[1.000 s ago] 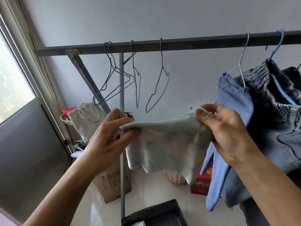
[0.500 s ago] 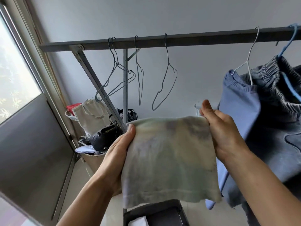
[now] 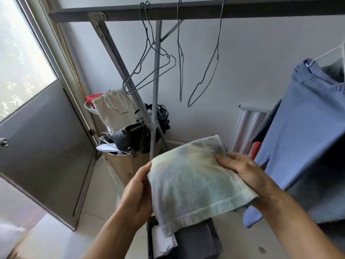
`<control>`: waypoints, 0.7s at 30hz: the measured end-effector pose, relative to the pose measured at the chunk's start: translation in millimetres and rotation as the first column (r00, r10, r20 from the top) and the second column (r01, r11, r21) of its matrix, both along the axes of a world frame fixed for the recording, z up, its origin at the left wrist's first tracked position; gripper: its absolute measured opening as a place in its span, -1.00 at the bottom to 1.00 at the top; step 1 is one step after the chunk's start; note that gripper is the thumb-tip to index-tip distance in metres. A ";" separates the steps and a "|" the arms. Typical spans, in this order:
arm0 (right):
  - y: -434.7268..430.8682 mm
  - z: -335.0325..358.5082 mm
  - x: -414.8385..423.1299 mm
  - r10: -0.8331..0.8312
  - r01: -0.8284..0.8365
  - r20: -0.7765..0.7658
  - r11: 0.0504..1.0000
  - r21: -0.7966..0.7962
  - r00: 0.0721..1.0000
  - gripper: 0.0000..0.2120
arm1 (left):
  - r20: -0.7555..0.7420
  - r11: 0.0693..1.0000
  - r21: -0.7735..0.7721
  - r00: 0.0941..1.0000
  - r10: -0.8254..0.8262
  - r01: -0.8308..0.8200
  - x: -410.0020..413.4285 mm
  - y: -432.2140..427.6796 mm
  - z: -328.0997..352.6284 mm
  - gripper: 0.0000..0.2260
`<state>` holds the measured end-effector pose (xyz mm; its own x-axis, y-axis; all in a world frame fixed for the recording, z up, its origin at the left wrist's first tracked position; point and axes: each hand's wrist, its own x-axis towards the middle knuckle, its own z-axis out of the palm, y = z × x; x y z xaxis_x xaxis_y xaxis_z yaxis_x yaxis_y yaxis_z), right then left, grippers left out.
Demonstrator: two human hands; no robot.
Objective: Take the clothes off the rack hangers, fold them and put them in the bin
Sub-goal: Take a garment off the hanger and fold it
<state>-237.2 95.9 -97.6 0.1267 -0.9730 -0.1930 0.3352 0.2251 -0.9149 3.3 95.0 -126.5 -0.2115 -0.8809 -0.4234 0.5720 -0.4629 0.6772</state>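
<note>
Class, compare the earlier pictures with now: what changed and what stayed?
The left hand and right hand, gripping throughout, lowered the pale green tie-dyed cloth from hanger height down towards the dark bin. The empty wire hangers and hanging blue garment stayed put.

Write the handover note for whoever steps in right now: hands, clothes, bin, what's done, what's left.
Left hand: grips the left edge of the folded pale tie-dye cloth garment.
Right hand: holds its right side, thumb on top.
Garment is above the black rectangular bin, not yet in it.
Done: grey wire hangers on the dark metal rack rail hang bare.
Left: drop this piece in, then unhang and fold the blue garment and the grey clothing behind it.
</note>
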 end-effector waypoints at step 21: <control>-56.5 -171.4 100.3 0.130 -0.189 0.191 0.924 0.333 0.973 -0.33 | 0.251 0.996 0.065 0.965 -0.077 0.062 67.3 -32.1 -124.1 -0.72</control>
